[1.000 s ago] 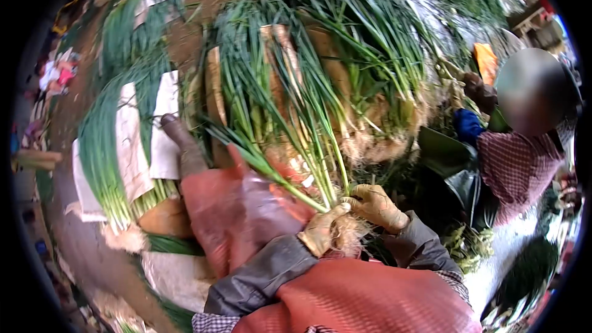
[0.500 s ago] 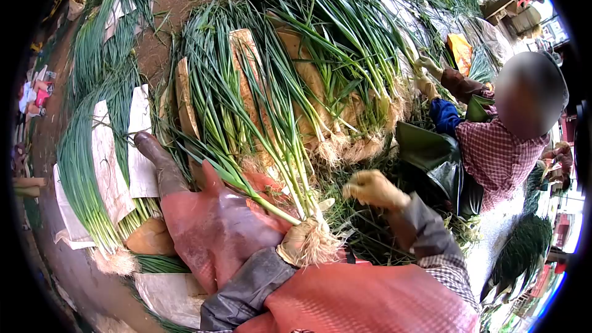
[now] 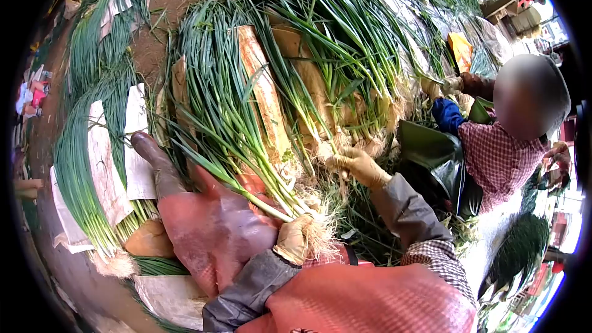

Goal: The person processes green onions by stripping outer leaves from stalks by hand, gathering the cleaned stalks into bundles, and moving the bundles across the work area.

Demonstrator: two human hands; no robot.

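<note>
My left hand [image 3: 293, 240], in a pale glove, is closed round the white root ends of a bunch of green onions [image 3: 271, 188] over my lap. The bunch's green tops point up and left, and its stringy roots hang out on the right of my fist. My right hand [image 3: 365, 168], also gloved, pinches the base of a green onion stalk at the near edge of the pile [image 3: 370, 55]. Roots dangle below those fingers; how many stalks they hold is hard to tell.
A brown board-like strip [image 3: 258, 80] lies among the onions. More bundles with white strips [image 3: 106, 160] lie on the left. At the right, a co-worker in a checked shirt [image 3: 496, 157] handles onions. Leaf trimmings [image 3: 370, 234] cover the ground beside me.
My right hand has moved left and up to the pile and closed on a stalk there. The bunch in my left hand has shifted slightly left. The co-worker's hands have moved a little to the right.
</note>
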